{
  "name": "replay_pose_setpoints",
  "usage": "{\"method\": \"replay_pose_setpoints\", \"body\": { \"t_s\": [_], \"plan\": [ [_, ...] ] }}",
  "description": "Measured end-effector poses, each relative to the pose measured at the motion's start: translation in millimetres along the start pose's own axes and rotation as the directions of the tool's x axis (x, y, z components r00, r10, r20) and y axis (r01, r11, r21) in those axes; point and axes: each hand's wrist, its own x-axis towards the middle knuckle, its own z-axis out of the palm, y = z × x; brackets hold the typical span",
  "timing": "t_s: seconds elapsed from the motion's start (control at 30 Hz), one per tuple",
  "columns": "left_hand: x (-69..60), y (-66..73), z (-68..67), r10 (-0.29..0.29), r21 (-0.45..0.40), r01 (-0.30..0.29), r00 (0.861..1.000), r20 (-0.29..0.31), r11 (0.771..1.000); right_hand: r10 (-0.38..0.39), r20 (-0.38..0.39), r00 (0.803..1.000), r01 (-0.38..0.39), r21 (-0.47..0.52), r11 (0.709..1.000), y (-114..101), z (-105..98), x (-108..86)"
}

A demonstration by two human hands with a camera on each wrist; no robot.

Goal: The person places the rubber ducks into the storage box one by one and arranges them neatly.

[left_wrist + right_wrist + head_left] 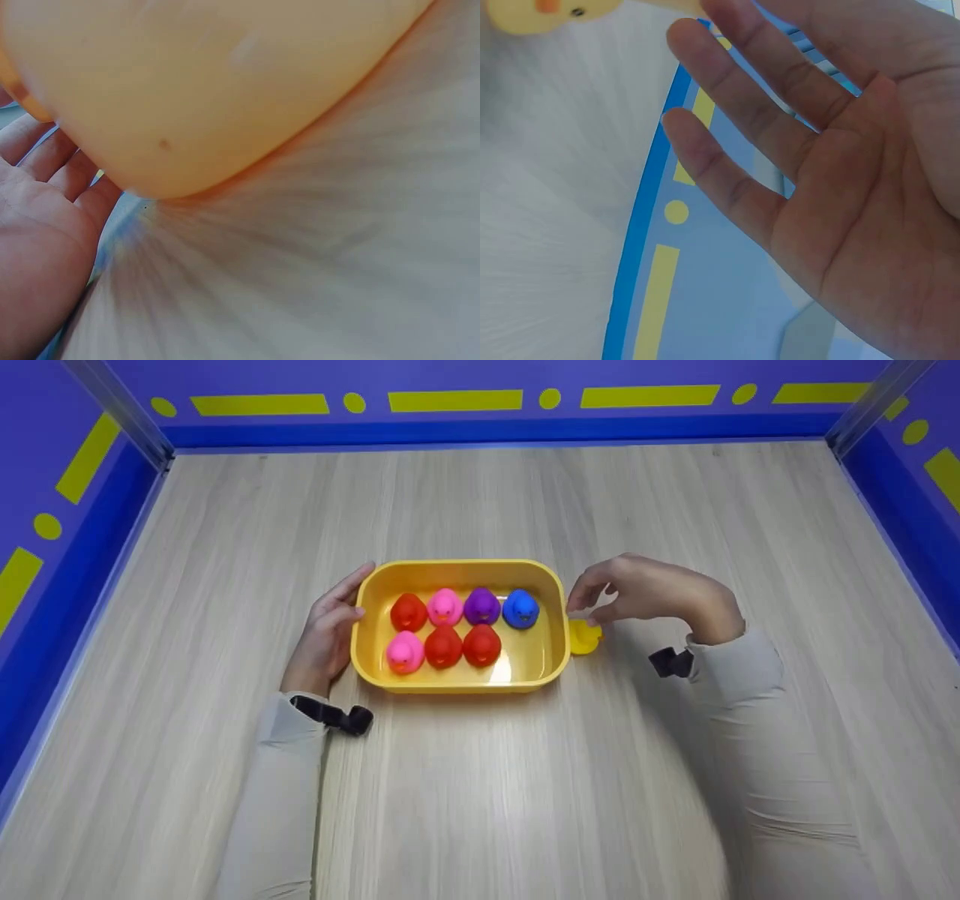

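Observation:
A yellow tub [459, 688] sits in the middle of the table in the head view. Several rubber ducks stand in it in two rows, such as a blue duck [520, 610], a purple duck [482, 607] and a pink duck [405, 652]. My left hand [324, 630] rests against the tub's left end, its fingers fairly straight along the outer wall. Beyond the right end, my right hand [645, 589] pinches a yellow rubber duck [586, 637] between thumb and forefinger. The right wrist view shows that duck's face [562, 15] at its top edge; its grasped part is out of frame.
The wood-grain table [480, 795] extends around the tub. Blue-purple panels [465, 431] with yellow dashes and dots border it at the back, left and right. Each wrist wears a black strap with a small camera [358, 721].

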Motion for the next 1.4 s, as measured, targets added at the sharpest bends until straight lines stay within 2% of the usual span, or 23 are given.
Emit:
{"method": "replay_pose_setpoints", "body": {
  "t_s": [0.53,0.83,1.3,1.4],
  "plan": [
    [-0.5,0.4,0.1,-0.004,-0.004,0.004,1.000,-0.006,1.000,0.023,0.045,0.999,-0.025,0.037,0.999,17,11,-5.7],
    [-0.8,-0.1,-0.9,-0.003,-0.007,0.003,1.000,0.006,1.000,-0.008,0.062,0.998,0.005,0.044,0.999,24,17,-8.3],
    [-0.1,-0.2,-0.9,0.011,0.021,-0.011,1.000,-0.006,1.000,0.038,0.040,0.998,-0.040,0.065,0.997,28,24,-9.6],
    [0.0,-0.1,-1.0,0.012,0.022,-0.012,1.000,-0.005,1.000,0.012,0.039,0.999,-0.014,0.068,0.998,29,24,-10.8]
  ]
}}
